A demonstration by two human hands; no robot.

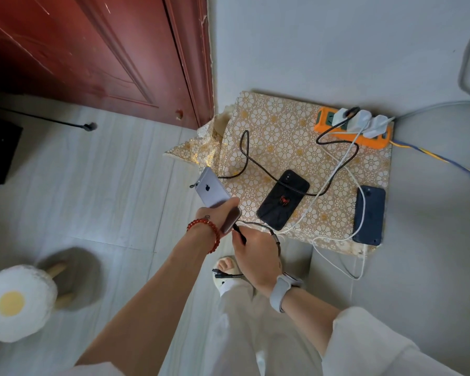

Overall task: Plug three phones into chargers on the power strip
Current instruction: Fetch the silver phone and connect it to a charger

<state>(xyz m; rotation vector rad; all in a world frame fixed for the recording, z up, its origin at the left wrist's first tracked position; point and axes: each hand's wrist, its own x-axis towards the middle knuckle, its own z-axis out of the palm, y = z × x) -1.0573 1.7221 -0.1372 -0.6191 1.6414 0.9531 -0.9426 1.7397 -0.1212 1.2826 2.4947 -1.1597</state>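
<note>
My left hand grips a silver-grey phone, back side up, above the floor beside the patterned mat. My right hand pinches the black cable's plug right at the phone's bottom end. A black phone with a red spider mark lies on the mat, a black braided cable crossing it. A dark blue phone lies at the mat's right edge with a white cable at its near end. The orange power strip at the mat's back carries three white chargers.
A red-brown door stands at the left. A fried-egg cushion stool sits on the floor at lower left. Grey and blue-yellow cords run off to the right. My slippered foot is just below my hands.
</note>
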